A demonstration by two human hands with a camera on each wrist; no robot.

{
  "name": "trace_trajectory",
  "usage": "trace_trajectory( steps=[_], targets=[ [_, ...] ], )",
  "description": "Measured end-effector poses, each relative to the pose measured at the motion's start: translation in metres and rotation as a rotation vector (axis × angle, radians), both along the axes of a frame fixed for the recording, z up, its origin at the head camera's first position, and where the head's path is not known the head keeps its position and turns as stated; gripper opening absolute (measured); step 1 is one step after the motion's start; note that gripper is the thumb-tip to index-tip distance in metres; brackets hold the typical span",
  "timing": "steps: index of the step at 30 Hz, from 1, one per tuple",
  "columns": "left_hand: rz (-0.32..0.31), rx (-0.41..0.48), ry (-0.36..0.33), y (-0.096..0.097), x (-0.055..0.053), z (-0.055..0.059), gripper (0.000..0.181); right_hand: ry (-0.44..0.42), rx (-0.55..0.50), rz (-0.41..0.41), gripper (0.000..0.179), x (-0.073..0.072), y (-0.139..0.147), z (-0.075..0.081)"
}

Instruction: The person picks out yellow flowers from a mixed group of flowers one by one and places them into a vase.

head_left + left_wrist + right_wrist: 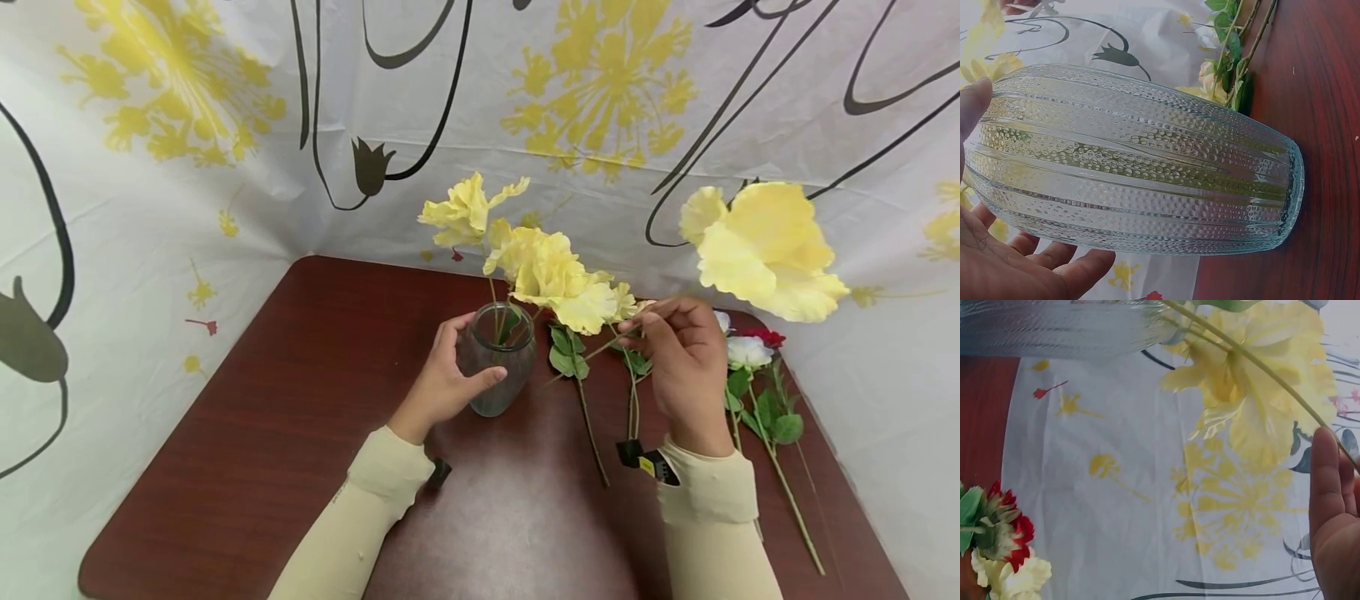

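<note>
In the head view my left hand (pixel 442 383) holds a clear ribbed glass vase (pixel 497 383) around its side, thumb at the front and fingers behind. The vase stands upright on the table, and the left wrist view shows its bumpy glass (pixel 1147 162) with green stems behind it. Several yellow artificial flowers (pixel 555 279) rise out of its mouth. To the right, my right hand (pixel 686 367) pinches the stem of another large yellow flower (pixel 772 250), its bloom tipped right. In the right wrist view this stem (pixel 1260 365) slants down from the vase's mouth to my fingertips.
Beside the vase a leafy stem (pixel 590 425) lies on the dark red-brown table (pixel 300 400). White roses (pixel 750 352) and a red flower (pixel 767 336) lie by the right edge, with long stems toward me. A patterned white cloth (pixel 420 108) hangs behind.
</note>
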State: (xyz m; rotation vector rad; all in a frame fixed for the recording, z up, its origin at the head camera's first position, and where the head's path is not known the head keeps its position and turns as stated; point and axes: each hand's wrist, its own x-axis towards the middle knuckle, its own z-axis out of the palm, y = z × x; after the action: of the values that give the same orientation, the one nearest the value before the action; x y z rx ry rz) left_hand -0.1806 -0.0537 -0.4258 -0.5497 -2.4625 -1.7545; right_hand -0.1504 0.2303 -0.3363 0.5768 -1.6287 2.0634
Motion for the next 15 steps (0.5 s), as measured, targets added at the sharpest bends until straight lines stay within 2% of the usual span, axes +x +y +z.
trace_trajectory(
  steps=[8, 11, 15],
  targets=[
    [-0.004, -0.006, -0.005, 0.000, 0.000, 0.000, 0.088, 0.180, -0.238, -0.037, 0.006, -0.001, -0.012, 0.008],
    [-0.004, -0.004, -0.006, 0.001, 0.000, -0.001, 0.087, 0.217, -0.327, -0.034, 0.008, -0.002, -0.016, 0.012],
    [0.000, 0.007, 0.002, 0.001, 0.000, -0.001, 0.087, 0.234, -0.384, -0.051, 0.009, -0.005, -0.021, 0.017]
  ],
)
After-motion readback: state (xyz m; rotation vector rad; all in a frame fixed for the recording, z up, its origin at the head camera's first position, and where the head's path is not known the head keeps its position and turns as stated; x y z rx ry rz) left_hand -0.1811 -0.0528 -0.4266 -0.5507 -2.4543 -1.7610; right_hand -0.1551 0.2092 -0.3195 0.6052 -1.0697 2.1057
